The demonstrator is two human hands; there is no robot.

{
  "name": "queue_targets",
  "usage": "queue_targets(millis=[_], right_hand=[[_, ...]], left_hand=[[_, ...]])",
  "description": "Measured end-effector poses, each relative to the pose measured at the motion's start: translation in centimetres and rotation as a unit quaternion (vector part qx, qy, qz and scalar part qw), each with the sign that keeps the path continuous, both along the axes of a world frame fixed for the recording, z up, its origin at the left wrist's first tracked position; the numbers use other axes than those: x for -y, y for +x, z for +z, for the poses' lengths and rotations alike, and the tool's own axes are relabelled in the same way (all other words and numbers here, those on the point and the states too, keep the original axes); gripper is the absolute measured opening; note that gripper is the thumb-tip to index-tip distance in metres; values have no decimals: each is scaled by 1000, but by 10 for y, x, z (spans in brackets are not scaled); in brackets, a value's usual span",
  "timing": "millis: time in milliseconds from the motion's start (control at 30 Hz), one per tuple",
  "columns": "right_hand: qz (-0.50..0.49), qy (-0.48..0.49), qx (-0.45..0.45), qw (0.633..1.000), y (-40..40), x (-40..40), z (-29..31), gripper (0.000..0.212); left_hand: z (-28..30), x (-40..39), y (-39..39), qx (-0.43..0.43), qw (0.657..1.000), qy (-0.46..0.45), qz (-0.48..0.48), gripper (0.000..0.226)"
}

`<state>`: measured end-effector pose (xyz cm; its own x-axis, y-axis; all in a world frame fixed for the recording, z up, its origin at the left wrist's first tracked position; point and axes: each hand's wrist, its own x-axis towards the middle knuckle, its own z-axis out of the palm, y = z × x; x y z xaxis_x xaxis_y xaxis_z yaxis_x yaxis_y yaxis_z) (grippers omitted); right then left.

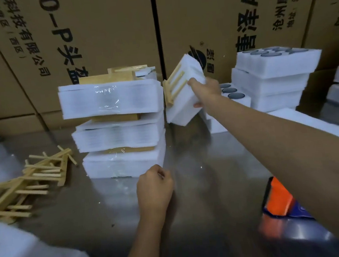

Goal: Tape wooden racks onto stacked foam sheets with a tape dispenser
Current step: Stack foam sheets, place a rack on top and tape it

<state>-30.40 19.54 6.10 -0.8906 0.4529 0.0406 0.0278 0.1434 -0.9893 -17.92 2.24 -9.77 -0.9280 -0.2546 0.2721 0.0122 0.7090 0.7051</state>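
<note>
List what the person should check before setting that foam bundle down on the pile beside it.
1. Grip on the foam bundle: ok, the right hand holds it, tilted, off the table.
2. Wooden rack fixed to the bundle: ok, it stays on while tilted.
3. Pile steady: not ok, its three bundles sit shifted and overhang.
4. Left hand free to help: ok, curled, holding nothing.
5. Tape dispenser within reach: ok, by the right arm.

A shiny metal bench (201, 187) carries a stack of taped foam bundles (119, 133), loose wooden racks (25, 183) heaped at its left, foam trays (271, 81) (round cut-outs showing) at right, and an orange tape dispenser (278, 196) near the front.
</note>
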Motion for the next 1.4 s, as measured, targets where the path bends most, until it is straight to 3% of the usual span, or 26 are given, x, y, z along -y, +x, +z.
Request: queue_targets(millis=[133,333,433,533,633,733,833,900,967,1000,1100,1200,1300,1400], right_hand=[[11,-48,53,997,-38,6,-6,59],[46,-39,75,995,-50,-2,-26,66],[60,74,107,990,-44,-8,-30,65],[38,331,154,930,-38,-16,-41,63],[2,476,157,866,-32,-22,-47,58],[14,510,116,852,-28,-25,-45,54],[152,454,123,869,-21,-30,-45,83],[191,555,146,796,-20,-37,-50,100],[130,660,113,731,-22,-40,-62,95],[100,664,84,736,-23,-40,-68,85],[53,554,54,829,-27,-35,-86,59],[45,461,78,883,-29,-21,-105,54],[35,483,87,871,-27,-5,-107,48],[24,574,105,812,-26,3,-90,41]], left_hand=[[0,1,-3,-15,1000,16,-4,25],[2,0,-3,-19,999,24,-11,26],[5,-1,-1,-13,999,28,-10,25],[7,-2,0,-12,999,32,-11,25],[6,-2,1,-17,999,34,-14,24],[6,-1,1,-20,999,35,-13,25],[5,-2,1,-22,999,36,-11,25],[5,-2,1,-22,999,35,-10,25],[5,-2,1,-21,999,34,-11,24],[5,-2,1,-19,999,33,-11,24],[5,-2,0,-21,999,33,-12,24],[4,-2,0,-21,999,37,-11,24],[4,-1,0,-19,999,34,-10,24],[4,-1,-1,-22,999,38,-13,24]])
